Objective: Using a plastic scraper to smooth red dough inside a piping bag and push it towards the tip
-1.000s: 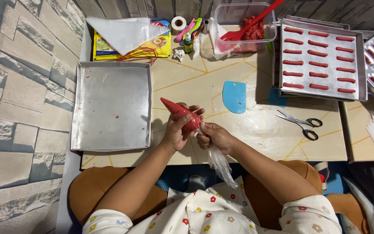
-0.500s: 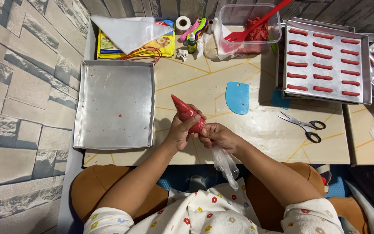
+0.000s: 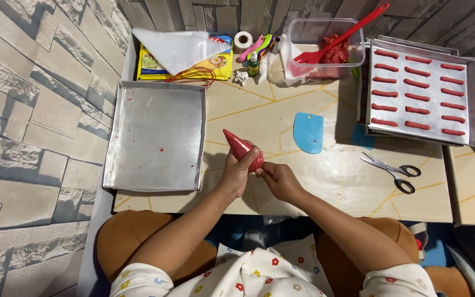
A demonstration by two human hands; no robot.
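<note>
The person sits at the near edge of the worktop (image 3: 325, 181), both hands on a red piping bag (image 3: 242, 150) held just above it, right of the empty metal tray (image 3: 155, 135). The left hand (image 3: 236, 175) has its grip closed round the bag's body; the right hand (image 3: 279, 180) pinches the bag's back end, grip closed too. The tip points up and to the far left, toward the tray. To do this well, I'd judge the twist at the back wants to stay tight — paste then goes only forward — and the left hand should squeeze evenly. Far right, a filled tray (image 3: 421, 91) carries neat red strips; blue scraper (image 3: 308, 132) and scissors (image 3: 392, 171) lie between.
</note>
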